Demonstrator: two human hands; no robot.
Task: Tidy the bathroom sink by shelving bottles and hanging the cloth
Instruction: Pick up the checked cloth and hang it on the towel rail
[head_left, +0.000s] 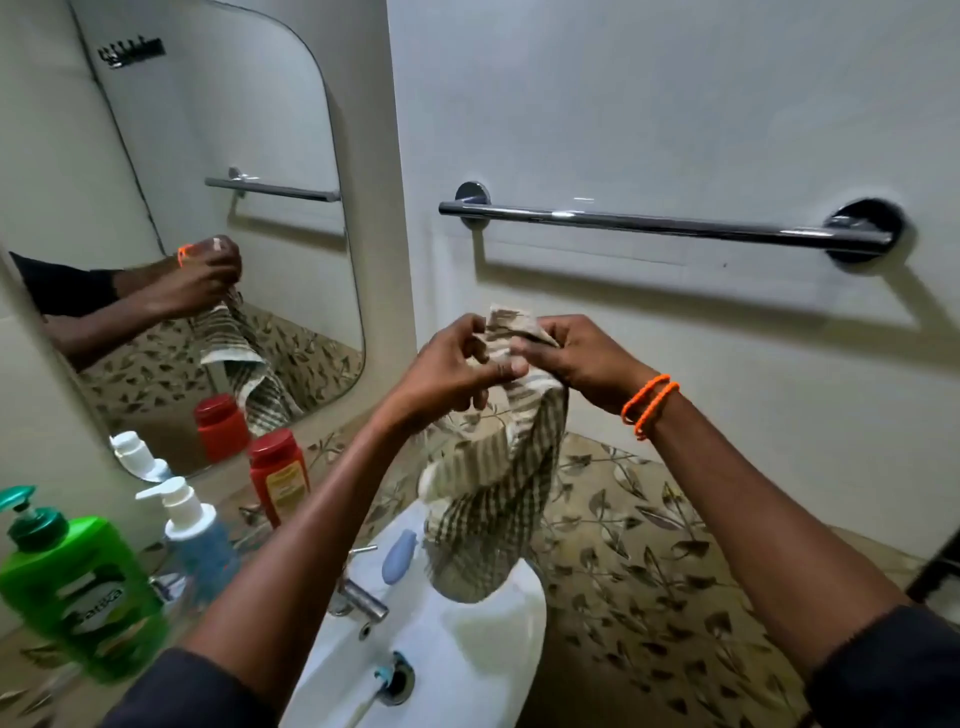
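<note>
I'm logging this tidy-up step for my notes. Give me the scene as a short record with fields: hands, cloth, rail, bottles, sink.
left hand: pinching the cloth's top edge
right hand: gripping the same edge, orange bands on wrist
cloth: checked, hanging down above the sink, not yet on the rail
towel rail: chrome, on the wall, bare
bottles: green pump bottle, blue pump bottle, red bottle, all on the counter
sink: white, with tap
</note>
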